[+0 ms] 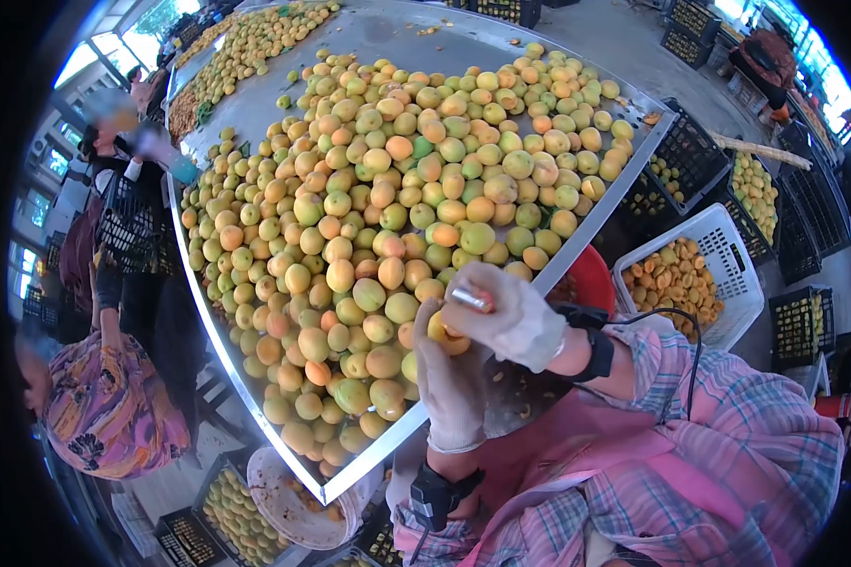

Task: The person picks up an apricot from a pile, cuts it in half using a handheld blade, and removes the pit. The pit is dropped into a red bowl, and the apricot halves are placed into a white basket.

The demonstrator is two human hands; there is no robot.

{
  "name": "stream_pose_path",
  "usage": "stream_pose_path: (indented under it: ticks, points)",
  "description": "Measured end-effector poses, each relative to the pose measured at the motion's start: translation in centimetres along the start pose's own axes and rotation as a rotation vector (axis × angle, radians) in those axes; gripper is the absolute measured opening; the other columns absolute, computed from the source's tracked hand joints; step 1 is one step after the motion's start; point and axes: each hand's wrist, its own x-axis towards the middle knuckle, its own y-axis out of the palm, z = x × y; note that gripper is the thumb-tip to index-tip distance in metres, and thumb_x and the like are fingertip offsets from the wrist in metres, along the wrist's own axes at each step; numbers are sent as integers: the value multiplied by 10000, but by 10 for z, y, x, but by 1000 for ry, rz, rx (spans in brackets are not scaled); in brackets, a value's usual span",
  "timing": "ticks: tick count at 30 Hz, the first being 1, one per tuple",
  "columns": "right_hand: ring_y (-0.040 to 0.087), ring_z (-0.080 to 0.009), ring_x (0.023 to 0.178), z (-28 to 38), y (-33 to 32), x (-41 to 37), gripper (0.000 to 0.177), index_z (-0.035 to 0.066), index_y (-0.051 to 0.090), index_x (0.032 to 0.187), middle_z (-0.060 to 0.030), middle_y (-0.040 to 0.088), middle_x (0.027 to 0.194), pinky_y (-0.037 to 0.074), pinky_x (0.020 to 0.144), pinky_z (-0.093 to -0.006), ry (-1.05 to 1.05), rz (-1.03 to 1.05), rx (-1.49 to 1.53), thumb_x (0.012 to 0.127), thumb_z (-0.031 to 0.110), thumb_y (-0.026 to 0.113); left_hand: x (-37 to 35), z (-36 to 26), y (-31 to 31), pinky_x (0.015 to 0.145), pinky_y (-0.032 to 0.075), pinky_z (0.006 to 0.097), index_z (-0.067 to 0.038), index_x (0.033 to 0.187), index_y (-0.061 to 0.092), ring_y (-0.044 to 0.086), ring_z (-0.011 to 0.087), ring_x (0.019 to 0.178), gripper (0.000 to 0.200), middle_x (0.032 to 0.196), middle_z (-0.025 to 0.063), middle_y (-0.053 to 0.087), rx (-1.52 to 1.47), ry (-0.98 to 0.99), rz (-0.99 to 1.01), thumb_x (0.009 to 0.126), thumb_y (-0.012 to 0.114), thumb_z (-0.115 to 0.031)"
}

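Observation:
My left hand, in a pale glove, is closed around an apricot at the near edge of the table. My right hand, also gloved, is wrapped round a small tool with a shiny red and silvery end. That fist sits right against the held apricot; the tool's working end is hidden, so I cannot make out its kind. Just beyond both hands, a broad heap of yellow-green and orange apricots covers much of the metal table.
A red bucket stands under the right edge, beside a white crate of opened apricot pieces. Below the table's corner is a white bucket. Black crates stand around. Another person is at the left.

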Motion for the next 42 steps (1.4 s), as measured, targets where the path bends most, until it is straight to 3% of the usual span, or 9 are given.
stream_pose_path:
  ticks: [3, 6, 10, 12, 22, 23, 26, 30, 42]
  points:
    - [621, -274, 743, 8, 18, -9, 177, 69, 585, 910, -92, 579, 893, 513, 632, -351, 513, 72, 422, 758, 75, 677, -4, -6, -2, 997, 439, 366, 30, 1207, 486, 508, 307, 1212, 342, 1354, 197, 452, 553, 140, -12, 959, 541, -198]
    - [637, -290, 743, 18, 21, -9, 186, 63, 570, 958, -100, 586, 843, 511, 653, -361, 585, -46, 504, 815, 140, 661, -9, -5, -6, 1076, 331, 354, 60, 1385, 329, 438, 253, 1259, 517, 1384, 192, 409, 771, 197, 47, 1050, 322, -333]
    - [640, -331, 811, 21, 24, -14, 239, 100, 559, 959, -107, 634, 855, 505, 714, -382, 624, -7, 512, 830, 282, 644, -9, -2, -17, 963, 457, 401, 85, 1202, 483, 532, 362, 1161, 291, 1304, 236, 490, 1609, 726, 103, 929, 518, -10]
    - [632, -356, 856, 28, 11, -7, 240, 125, 549, 978, -129, 638, 879, 500, 734, -414, 768, 157, 609, 829, 296, 626, -17, 3, -4, 955, 468, 414, 91, 1176, 494, 539, 379, 1153, 271, 1285, 243, 506, 799, 264, -129, 934, 516, -29]
    - [635, -317, 777, 54, -25, -34, 179, 82, 637, 917, -135, 647, 806, 492, 693, -403, 702, -21, 713, 806, 214, 588, -44, 7, -21, 878, 490, 458, -7, 1359, 407, 570, 396, 1084, 509, 1261, 237, 528, 1658, 574, 13, 887, 585, -79]
    - [634, -378, 936, 53, -19, -41, 265, 132, 587, 1088, -184, 661, 927, 496, 788, -438, 780, 73, 687, 856, 236, 511, -61, 15, -13, 924, 478, 395, 34, 1290, 451, 562, 328, 1093, 371, 1267, 207, 521, 1587, 585, 41, 958, 489, -128]
    - [537, -110, 513, 50, -17, -68, 309, 119, 606, 1136, -29, 597, 697, 447, 459, -274, 783, 217, 835, 839, 186, 552, -90, 33, -7, 802, 476, 336, -2, 1302, 460, 566, 245, 991, 394, 1198, 132, 546, 1393, 575, 90, 959, 512, -187]
    - [521, -133, 424, 71, -48, -103, 215, 58, 616, 988, -50, 582, 655, 423, 370, -263, 1202, 113, 1330, 828, 200, 594, -124, 39, 29, 482, 290, 151, -45, 1252, 518, 370, 25, 592, 344, 802, -22, 435, 589, -58, -93, 971, 413, -213]
    - [535, -122, 493, 63, -73, -128, 176, 67, 613, 995, -48, 584, 668, 402, 365, -262, 1164, 110, 1629, 875, 194, 595, -138, 51, 41, 491, 352, 198, -72, 1327, 434, 446, 81, 620, 373, 794, 3, 474, 525, -48, -60, 1028, 380, -289]
